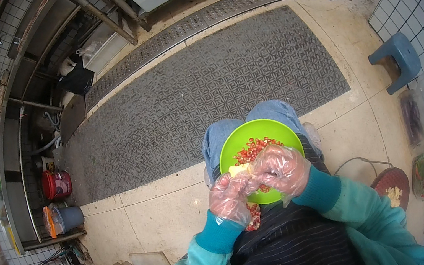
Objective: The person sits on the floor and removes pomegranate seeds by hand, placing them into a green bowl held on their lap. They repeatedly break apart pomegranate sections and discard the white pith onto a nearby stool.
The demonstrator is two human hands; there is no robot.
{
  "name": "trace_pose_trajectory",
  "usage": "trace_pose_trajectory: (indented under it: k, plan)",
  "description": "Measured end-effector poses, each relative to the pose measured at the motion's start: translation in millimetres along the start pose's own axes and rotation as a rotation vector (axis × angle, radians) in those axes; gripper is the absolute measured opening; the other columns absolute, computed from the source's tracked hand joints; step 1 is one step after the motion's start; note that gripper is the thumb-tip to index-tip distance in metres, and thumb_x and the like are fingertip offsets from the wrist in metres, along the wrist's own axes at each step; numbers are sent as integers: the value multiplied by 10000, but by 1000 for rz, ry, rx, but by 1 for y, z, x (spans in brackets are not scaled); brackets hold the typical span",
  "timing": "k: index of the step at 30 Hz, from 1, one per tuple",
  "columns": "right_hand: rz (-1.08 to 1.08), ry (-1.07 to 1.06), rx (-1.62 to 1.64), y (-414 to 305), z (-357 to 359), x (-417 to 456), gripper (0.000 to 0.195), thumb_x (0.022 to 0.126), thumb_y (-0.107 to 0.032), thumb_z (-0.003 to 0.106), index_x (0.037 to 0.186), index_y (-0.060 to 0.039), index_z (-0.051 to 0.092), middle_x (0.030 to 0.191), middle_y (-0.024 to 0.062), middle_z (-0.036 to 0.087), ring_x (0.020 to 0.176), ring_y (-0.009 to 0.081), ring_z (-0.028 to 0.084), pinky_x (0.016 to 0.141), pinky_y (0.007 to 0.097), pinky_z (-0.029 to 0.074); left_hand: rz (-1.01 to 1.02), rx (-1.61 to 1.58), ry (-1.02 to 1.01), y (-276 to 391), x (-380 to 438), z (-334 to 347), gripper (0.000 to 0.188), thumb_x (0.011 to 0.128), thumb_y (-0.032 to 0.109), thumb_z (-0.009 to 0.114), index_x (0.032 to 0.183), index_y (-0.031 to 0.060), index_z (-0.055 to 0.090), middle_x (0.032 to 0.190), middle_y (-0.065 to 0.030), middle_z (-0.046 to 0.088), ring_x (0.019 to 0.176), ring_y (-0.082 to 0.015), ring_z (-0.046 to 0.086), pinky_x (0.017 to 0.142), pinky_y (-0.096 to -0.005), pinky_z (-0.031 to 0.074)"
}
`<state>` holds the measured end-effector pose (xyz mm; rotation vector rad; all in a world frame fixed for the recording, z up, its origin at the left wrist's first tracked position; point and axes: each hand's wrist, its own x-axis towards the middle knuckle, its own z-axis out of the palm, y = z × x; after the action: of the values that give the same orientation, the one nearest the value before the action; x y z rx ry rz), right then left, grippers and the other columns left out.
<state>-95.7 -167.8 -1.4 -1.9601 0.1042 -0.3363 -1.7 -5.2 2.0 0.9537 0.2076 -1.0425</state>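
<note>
A bright green plastic bowl (pixel 225 151) rests on my lap, over my jeans. Loose red pomegranate seeds (pixel 254 147) lie in it. My left hand (pixel 229 197), in a clear plastic glove, is at the bowl's near left edge, closed on a pomegranate piece (pixel 253 216) whose red seeds show below the palm. Above the bowl, my right hand (pixel 283 169), gloved too, meets the left fingertips. A pale yellow piece of pomegranate peel or pith (pixel 239 169) shows at the fingers of both hands; which hand grips it is partly hidden.
At the right, a round red-brown stool or lid (pixel 403 180) bears pale scraps. A blue plastic stool (pixel 399 59) and bagged produce (pixel 423 177) are by the tiled wall. A grey rubber mat (pixel 197 93) covers the floor ahead. Buckets (pixel 70 218) stand at the left under a metal counter.
</note>
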Motion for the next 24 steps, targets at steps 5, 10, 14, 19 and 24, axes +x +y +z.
trace_pose_trajectory:
  k: [5, 10, 14, 19, 24]
  plan:
    - [71, 8, 97, -2, 1, 2, 146, 783, -146, 673, 905, -85, 619, 907, 110, 583, 826, 285, 589, 727, 386, 496, 10, -14, 8, -2, 2, -2, 214, 893, -4, 525, 1100, -58, 536, 1048, -161, 616, 900, -243, 632, 783, -320, 546]
    - [-74, 48, -61, 1, 1, 2, 165, 765, -138, 697, 885, -67, 610, 903, 112, 586, 811, 293, 595, 720, 392, 501, -3, -7, 2, 3, -1, 5, 210, 899, 3, 517, 1102, -50, 531, 1033, -158, 615, 894, -243, 633, 775, -312, 548]
    - [33, 70, 13, 0, 2, 2, 176, 760, -135, 704, 885, -58, 608, 902, 120, 586, 796, 301, 598, 711, 398, 506, 40, 0, 56, -2, 4, -1, 185, 907, 14, 512, 1085, -34, 530, 996, -138, 616, 837, -211, 629, 740, -288, 549]
    - [111, 78, -96, 2, -1, 4, 254, 754, -147, 713, 959, -49, 599, 947, 136, 599, 844, 315, 608, 748, 394, 512, 80, -47, 91, 7, 7, -2, 176, 868, -12, 571, 1041, 13, 550, 962, -131, 625, 783, -192, 630, 698, -285, 560]
    - [-52, 135, -146, 2, 0, 7, 339, 765, -177, 711, 1052, -47, 585, 1033, 144, 605, 951, 310, 604, 827, 384, 501, 18, -55, 130, 11, 8, 0, 191, 906, 20, 523, 1093, -16, 506, 1012, -142, 596, 825, -210, 616, 704, -284, 551]
